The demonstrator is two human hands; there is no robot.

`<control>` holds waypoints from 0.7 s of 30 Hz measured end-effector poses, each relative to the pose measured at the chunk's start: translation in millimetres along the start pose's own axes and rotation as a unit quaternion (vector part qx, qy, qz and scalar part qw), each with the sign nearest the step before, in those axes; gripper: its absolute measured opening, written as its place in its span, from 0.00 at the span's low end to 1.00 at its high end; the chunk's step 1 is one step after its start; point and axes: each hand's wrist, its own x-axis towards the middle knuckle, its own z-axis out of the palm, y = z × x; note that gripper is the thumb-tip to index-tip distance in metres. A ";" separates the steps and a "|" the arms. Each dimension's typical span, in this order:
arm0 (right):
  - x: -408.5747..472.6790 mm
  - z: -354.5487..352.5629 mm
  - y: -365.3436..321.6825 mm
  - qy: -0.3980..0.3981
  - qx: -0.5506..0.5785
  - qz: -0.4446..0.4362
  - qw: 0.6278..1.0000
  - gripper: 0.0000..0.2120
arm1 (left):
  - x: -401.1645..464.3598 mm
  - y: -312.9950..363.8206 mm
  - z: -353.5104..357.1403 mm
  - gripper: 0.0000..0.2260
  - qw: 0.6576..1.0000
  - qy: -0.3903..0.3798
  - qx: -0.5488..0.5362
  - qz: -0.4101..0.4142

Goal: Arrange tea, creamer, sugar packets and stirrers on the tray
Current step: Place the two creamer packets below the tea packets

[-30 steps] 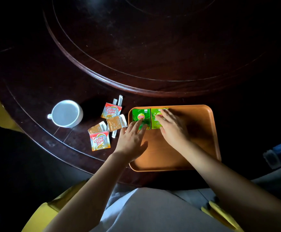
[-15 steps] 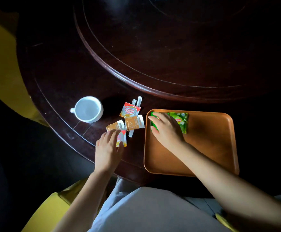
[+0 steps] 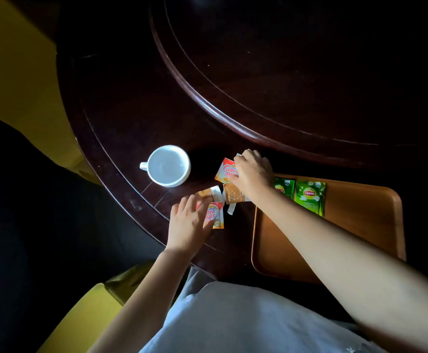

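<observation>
1. A yellow upholstered seat (image 3: pixel 17 72) shows at the far left, beside the dark polished round wooden table (image 3: pixel 121 118). A raised circular wooden turntable (image 3: pixel 297 72) fills the table's centre.
2. A white ceramic cup with a handle (image 3: pixel 168 166) stands upright on the table, left of the packets, apart from both hands.
3. The left hand (image 3: pixel 190 225) lies palm down on the table. Its fingers are spread and slightly curled over the near red-and-orange creamer packet (image 3: pixel 214 216), which reads "Coffee mate" in part. Whether the hand grips or only presses the packet cannot be told.
4. Two tan paper sugar packets (image 3: pixel 233 193) lie between the hands. A white paper-wrapped stirrer (image 3: pixel 231 208) pokes out below them.
5. The right hand (image 3: pixel 253 171) reaches across from the tray, its forearm crossing the tray's left corner. Its fingers curl down onto the far red-and-orange creamer packet (image 3: pixel 227 170), labelled "Coffee mate"; a firm hold cannot be confirmed.
6. The orange rectangular wooden tray (image 3: pixel 360 230) sits at the table's near edge. Two green tea sachets (image 3: pixel 309 197) labelled "Lipton" lie side by side at its far-left corner; the forearm partly hides the left one.
</observation>
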 end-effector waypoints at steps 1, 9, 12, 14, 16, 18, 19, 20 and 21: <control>0.4 1.8 -0.4 0.004 0.004 0.005 1.000 0.19 | 0.0 -0.3 -0.1 0.21 1.000 0.006 0.002 -0.004; -4.5 -0.7 0.3 0.097 0.196 -0.027 0.975 0.10 | -2.6 -7.2 -2.3 0.18 0.993 0.014 -0.071 -0.097; -8.0 -9.7 1.1 0.113 0.271 -0.044 0.955 0.09 | -9.0 -9.2 -3.5 0.11 0.984 0.026 -0.123 -0.125; -14.9 -17.4 5.6 0.128 0.298 -0.047 0.945 0.08 | -12.9 -10.0 -6.9 0.06 0.977 0.040 -0.154 -0.142; -27.4 -24.2 15.9 0.143 0.335 -0.035 0.930 0.08 | -17.1 -8.8 -12.2 0.03 0.968 0.058 -0.187 -0.157; -44.7 -29.2 31.4 0.142 0.385 -0.007 0.912 0.09 | -20.4 -4.0 -18.4 0.02 0.957 0.076 -0.222 -0.169; -54.7 -30.6 41.2 0.133 0.407 0.007 0.904 0.09 | -20.9 0.8 -21.4 0.02 0.953 0.079 -0.239 -0.169; -65.6 -31.0 52.4 0.123 0.424 0.020 0.897 0.10 | -20.3 7.6 -23.6 0.02 0.951 0.078 -0.252 -0.163; -77.1 -30.2 64.4 0.112 0.436 0.033 0.893 0.10 | -18.8 15.9 -24.3 0.01 0.953 0.075 -0.257 -0.145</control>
